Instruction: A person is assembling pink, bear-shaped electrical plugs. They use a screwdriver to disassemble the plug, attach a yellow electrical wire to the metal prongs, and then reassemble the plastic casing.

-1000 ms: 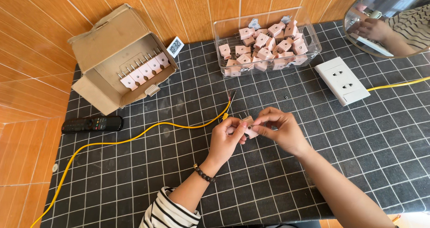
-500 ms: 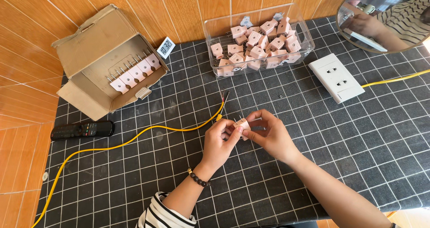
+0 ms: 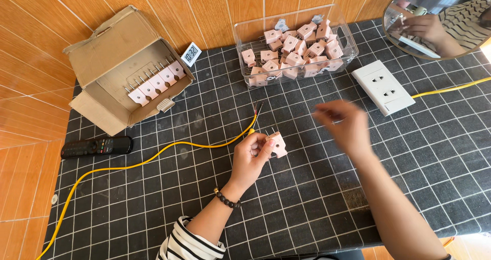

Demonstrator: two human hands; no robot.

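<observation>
Plug [image 3: 276, 144] pinched in left hand [image 3: 250, 160], prongs pointing up-left; right hand [image 3: 345, 124] apart, empty, blurred, nearer bin [image 3: 294, 45].

left hand [image 3: 250, 155] — raised off the surface, fingers pinched together, beaded band at the wrist, striped sleeve at the forearm | right hand [image 3: 343, 124] — blurred, hanging in the air, fingers loosely curled, bare forearm running down to the lower right
</observation>
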